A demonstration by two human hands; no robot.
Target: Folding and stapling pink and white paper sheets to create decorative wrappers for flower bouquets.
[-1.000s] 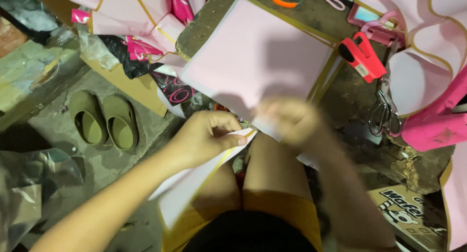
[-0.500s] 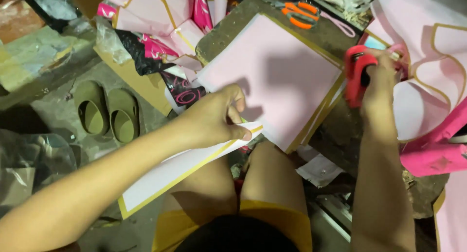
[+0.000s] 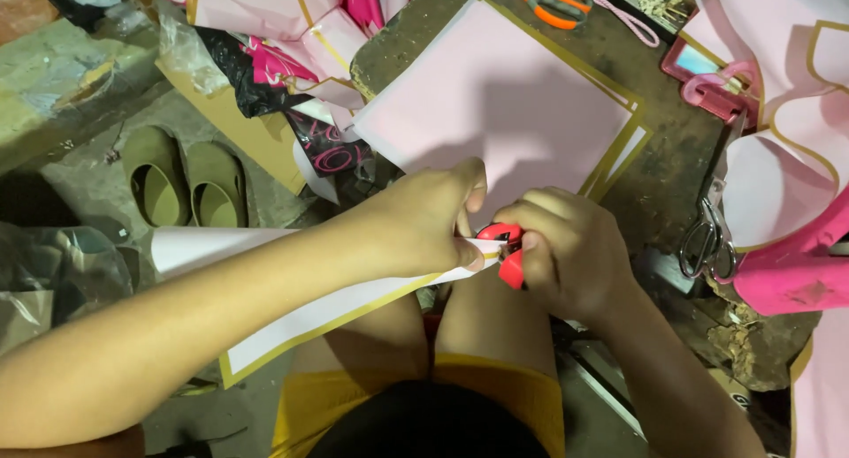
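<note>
Right now both hands meet over the person's lap, just below the near edge of the worktop [image 3: 663, 184]. The left hand [image 3: 424, 215] pinches the end of a white sheet with a gold border [image 3: 292, 321], fingers pressed down on its corner; the sheet runs from that hand down and to the left, over the person's left thigh toward the floor. The right hand [image 3: 566, 250] is clenched around a small red stapler [image 3: 506, 246], whose nose touches the same pinched corner of the sheet, so the two hands sit against each other.

On the worktop, just above the hands, lies a stack of pink sheets [image 3: 504, 104] with gold edging, partly in the shadow of the hands. Farther back rest orange-handled scissors [image 3: 555, 3]. To the right, metal scissors [image 3: 707, 241] lie near the worktop's edge, beside a bright pink object [image 3: 796, 277] and more curved pink sheets [image 3: 787, 113].

To the left, on the concrete floor, a pair of olive slippers [image 3: 186, 179] stands side by side, well apart from the hands. Behind them a heap of pink and black wrapping material [image 3: 283, 60] piles up against the worktop.
</note>
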